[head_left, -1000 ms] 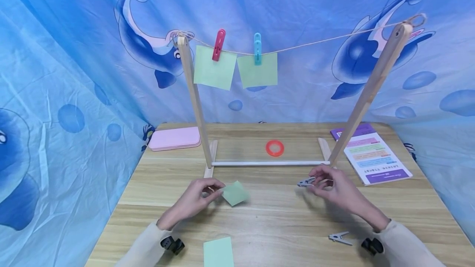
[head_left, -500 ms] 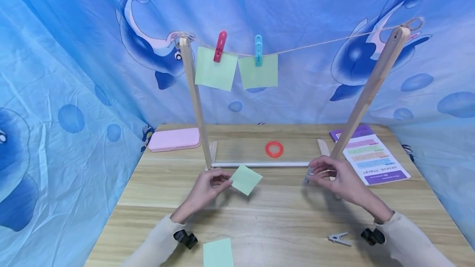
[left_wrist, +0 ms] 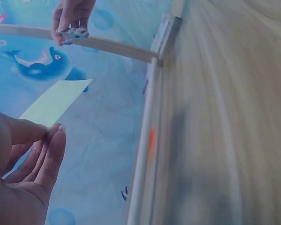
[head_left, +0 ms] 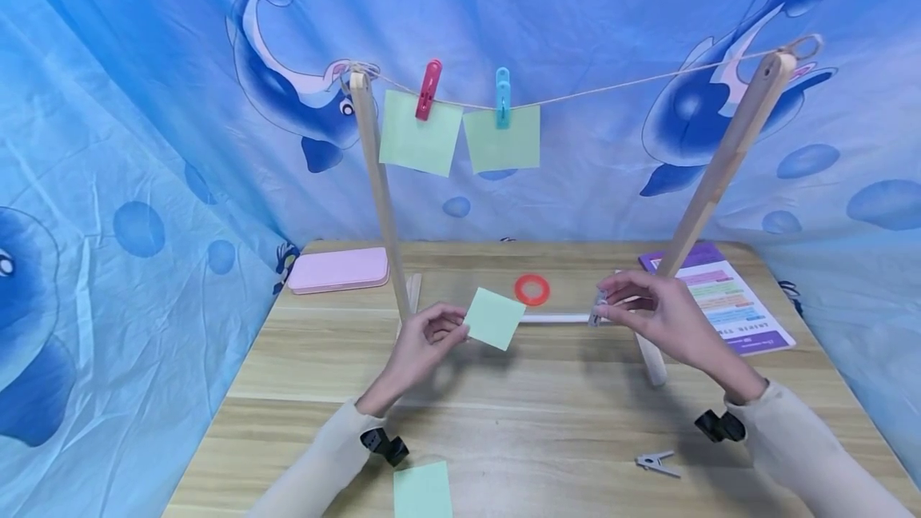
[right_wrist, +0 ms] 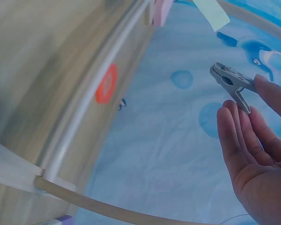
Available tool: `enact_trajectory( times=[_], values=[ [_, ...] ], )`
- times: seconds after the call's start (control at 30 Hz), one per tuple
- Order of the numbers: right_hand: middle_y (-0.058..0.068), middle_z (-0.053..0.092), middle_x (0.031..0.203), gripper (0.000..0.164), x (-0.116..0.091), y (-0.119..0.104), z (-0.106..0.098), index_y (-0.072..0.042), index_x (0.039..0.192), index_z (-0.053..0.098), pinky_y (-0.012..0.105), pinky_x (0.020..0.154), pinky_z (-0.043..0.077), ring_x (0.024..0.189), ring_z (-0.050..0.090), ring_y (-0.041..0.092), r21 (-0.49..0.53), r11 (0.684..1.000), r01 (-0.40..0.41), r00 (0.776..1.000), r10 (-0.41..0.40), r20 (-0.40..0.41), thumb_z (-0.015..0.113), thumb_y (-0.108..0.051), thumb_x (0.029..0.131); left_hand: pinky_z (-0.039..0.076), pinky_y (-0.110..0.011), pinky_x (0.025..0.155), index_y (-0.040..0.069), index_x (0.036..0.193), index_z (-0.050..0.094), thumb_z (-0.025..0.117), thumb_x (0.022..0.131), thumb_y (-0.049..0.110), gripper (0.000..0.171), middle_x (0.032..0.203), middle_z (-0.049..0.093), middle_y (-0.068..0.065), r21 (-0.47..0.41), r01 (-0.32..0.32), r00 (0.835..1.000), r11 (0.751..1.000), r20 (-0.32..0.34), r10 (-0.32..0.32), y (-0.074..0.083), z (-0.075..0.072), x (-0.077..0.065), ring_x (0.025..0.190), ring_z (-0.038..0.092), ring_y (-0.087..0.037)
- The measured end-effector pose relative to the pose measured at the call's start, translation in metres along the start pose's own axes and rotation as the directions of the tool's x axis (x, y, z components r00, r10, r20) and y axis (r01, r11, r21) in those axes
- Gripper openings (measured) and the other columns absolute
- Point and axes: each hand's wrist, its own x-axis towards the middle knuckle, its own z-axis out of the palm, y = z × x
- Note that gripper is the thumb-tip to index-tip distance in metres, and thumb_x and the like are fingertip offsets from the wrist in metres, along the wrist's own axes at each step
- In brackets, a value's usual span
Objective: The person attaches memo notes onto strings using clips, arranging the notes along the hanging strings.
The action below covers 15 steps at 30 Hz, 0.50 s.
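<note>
My left hand (head_left: 457, 331) pinches one corner of a pale green paper square (head_left: 495, 318), lifted above the table; in the left wrist view the paper (left_wrist: 54, 101) sticks out from the thumb and fingers. My right hand (head_left: 606, 310) pinches a small grey clothespin (head_left: 596, 314), held in the air a short way right of the paper; in the right wrist view the clothespin (right_wrist: 232, 82) points up and left. Behind them stands a wooden frame (head_left: 379, 190) with a string (head_left: 612, 87). Red peg (head_left: 428, 89) and blue peg (head_left: 502, 96) each hold a green paper on the string.
A red ring (head_left: 532, 288) lies under the frame. At the back left lies a pink case (head_left: 338, 268), at the right a printed booklet (head_left: 723, 302). Near the front edge lie another green paper (head_left: 423, 490) and a second grey clothespin (head_left: 656, 464). Blue cloth surrounds the table.
Both hands have risen off the table and moved away from me toward the frame, the left carrying the green paper, the right carrying the grey clothespin.
</note>
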Motion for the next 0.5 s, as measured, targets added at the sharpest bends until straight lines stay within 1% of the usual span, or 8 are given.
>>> enact_trajectory(
  times=[0.1,0.2,0.33,0.5],
  values=[
    [0.008,0.077,0.104,0.027,0.005,-0.005,-0.005,-0.009,0.114,0.074,0.017,0.076,0.062,0.088,0.072,0.0,-0.002,1.0,0.0,1.0,0.0,-0.012,0.083,-0.01,0.089,0.064,-0.023,0.082,-0.006,0.118,0.067,0.073,0.096,0.004,0.025,0.107,0.07,-0.027,-0.034,-0.009,1.0,0.999,-0.012,0.008,0.003,0.006,0.006,0.088,0.071,-0.007],
    [0.008,0.077,0.103,0.028,0.011,-0.011,-0.01,-0.009,0.115,0.074,0.017,0.077,0.062,0.088,0.072,0.0,-0.001,1.0,-0.007,1.0,0.007,-0.029,0.083,-0.01,0.089,0.064,-0.023,0.08,-0.006,0.117,0.068,0.073,0.095,0.003,0.024,0.106,0.07,-0.027,-0.054,-0.015,1.0,0.998,-0.026,0.013,0.006,0.012,0.012,0.087,0.071,-0.006],
    [0.006,0.078,0.103,0.03,0.02,-0.021,-0.017,-0.014,0.116,0.073,0.017,0.077,0.061,0.088,0.073,0.001,-0.005,1.0,-0.013,0.998,0.013,-0.066,0.084,-0.01,0.088,0.064,-0.023,0.08,-0.005,0.116,0.068,0.074,0.096,0.004,0.023,0.106,0.069,-0.025,-0.079,-0.009,0.999,0.997,-0.036,0.006,0.01,0.019,0.019,0.087,0.071,-0.007],
    [0.004,0.077,0.103,0.03,0.031,-0.035,-0.028,-0.016,0.116,0.074,0.014,0.078,0.06,0.087,0.073,0.001,-0.03,0.999,0.021,0.995,-0.023,-0.093,0.083,-0.01,0.089,0.064,-0.025,0.081,-0.002,0.115,0.069,0.074,0.096,0.006,0.021,0.106,0.07,-0.022,-0.083,-0.014,0.999,0.996,-0.04,0.011,0.014,0.026,0.028,0.088,0.073,-0.008]
  ],
)
